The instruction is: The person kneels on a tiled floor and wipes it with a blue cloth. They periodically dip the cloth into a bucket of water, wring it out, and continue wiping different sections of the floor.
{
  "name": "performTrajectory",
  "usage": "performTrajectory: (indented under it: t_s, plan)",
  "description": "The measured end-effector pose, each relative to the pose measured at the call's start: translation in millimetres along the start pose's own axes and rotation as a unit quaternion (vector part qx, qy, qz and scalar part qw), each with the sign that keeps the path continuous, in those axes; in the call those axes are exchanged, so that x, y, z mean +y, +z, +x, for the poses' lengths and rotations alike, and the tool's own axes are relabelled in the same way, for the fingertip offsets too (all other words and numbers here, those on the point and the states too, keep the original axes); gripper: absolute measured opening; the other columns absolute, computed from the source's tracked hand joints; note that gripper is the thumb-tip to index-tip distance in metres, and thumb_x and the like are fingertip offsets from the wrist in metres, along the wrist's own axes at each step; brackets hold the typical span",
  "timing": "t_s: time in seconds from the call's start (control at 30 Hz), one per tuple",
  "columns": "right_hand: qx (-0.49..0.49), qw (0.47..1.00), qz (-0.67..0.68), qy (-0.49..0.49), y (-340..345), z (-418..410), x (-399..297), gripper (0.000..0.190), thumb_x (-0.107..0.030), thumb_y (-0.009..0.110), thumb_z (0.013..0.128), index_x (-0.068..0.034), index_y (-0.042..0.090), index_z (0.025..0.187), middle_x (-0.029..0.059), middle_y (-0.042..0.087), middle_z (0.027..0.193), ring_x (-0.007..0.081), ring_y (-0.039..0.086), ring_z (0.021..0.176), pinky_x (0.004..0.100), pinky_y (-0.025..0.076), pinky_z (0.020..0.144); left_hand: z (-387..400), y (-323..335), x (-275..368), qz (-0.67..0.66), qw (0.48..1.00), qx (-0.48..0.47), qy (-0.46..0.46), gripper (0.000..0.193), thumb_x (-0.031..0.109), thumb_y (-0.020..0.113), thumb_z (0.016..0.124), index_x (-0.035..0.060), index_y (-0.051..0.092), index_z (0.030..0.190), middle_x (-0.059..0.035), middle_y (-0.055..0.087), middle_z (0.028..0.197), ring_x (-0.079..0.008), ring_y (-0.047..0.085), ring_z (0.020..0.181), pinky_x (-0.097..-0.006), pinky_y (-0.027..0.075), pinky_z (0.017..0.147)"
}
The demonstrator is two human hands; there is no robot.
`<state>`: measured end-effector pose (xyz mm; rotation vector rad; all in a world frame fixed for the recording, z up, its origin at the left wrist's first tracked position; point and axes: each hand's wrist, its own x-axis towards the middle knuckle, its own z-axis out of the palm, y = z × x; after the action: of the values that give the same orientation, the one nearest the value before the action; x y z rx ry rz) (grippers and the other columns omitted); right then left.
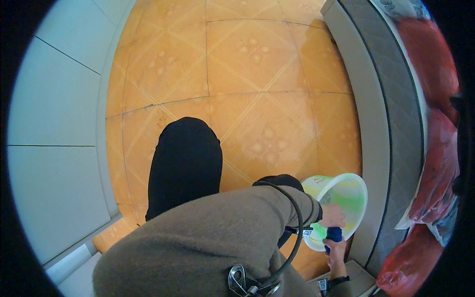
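At the lower right, my left hand [333, 215] and my right hand [336, 249] are close together, both closed around a dark blue cloth [333, 235]. The cloth is bunched up between them. They hold it over the mouth of a white and green plastic bucket [362, 193], whose rim faces up and to the right. Part of the bucket's near side is hidden by my left sleeve [207, 219] and wrist. What lies at the bottom of the bucket cannot be made out.
A grey mattress [406, 122] on a pale bed base [373, 122] runs along the right, with red plastic bags [432, 63] on top. White cabinet panels [55, 100] line the left. Orange floor tiles [259, 67] lie between. A black cable [297, 215] with a metal clip [237, 278] hangs at my sleeve.
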<state>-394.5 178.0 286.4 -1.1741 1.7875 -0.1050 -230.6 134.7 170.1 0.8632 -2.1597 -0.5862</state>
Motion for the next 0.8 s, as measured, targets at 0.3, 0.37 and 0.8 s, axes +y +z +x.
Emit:
performTrajectory:
  t_s: [0.3,0.37,0.8]
  plan:
    - [-0.124,0.927,0.320,0.149,15.8,-5.0,31.5,0.023,-0.012,0.073,0.079,-0.006,0.059,0.096,0.0049,0.061,0.080,0.0147,0.059,0.060,0.0210,0.038,0.037,-3.7,-6.9,-11.3,-0.006,0.997,-0.020,0.075,0.011,0.024,0.063,0.083,0.0153,0.067,0.088,-0.0140,0.067,0.080,-0.0365,0.071,0.080,-0.0500,0.055,0.061]
    - [-0.111,0.920,0.345,0.146,14.9,-2.9,39.5,0.021,-0.013,0.073,0.082,-0.007,0.059,0.097,0.0056,0.063,0.082,0.0160,0.060,0.063,0.0210,0.039,0.037,-4.2,-8.2,-10.2,-0.014,0.997,-0.001,0.080,0.011,0.024,0.063,0.082,0.0152,0.067,0.087,-0.0125,0.067,0.079,-0.0361,0.071,0.080,-0.0501,0.055,0.062]
    - [0.206,0.939,0.099,-0.257,-47.6,7.7,-81.2,0.058,-0.035,0.064,0.101,-0.006,0.045,0.147,0.0112,0.053,0.141,0.0242,0.055,0.122,0.0369,0.044,0.103,14.0,-69.3,21.6,-0.153,0.953,0.231,-0.123,0.054,0.017,0.078,0.070,0.0125,0.059,0.121,-0.0212,0.047,0.132,-0.0437,0.046,0.127,-0.0552,0.041,0.104]
